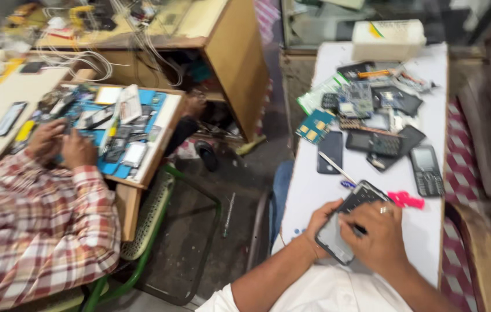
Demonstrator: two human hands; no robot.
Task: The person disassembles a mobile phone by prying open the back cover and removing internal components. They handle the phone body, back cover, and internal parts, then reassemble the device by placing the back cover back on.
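Holding a phone [346,222] over the near edge of a white table [315,185], the left hand [319,222] cups it from the side. Its fingers wrap the phone's edge. The right hand [375,234] rests on top of the phone and pinches a thin dark tool [360,229]. Just beside it lies a pink thing [405,200]. Farther up the table sit more phones [399,150] and green boards [315,126]. At a desk [141,156] on the left, another person [37,225] in a checked shirt works with 2 hands.

left hand [322,222] gripping phone [349,222], right hand [375,234] on it
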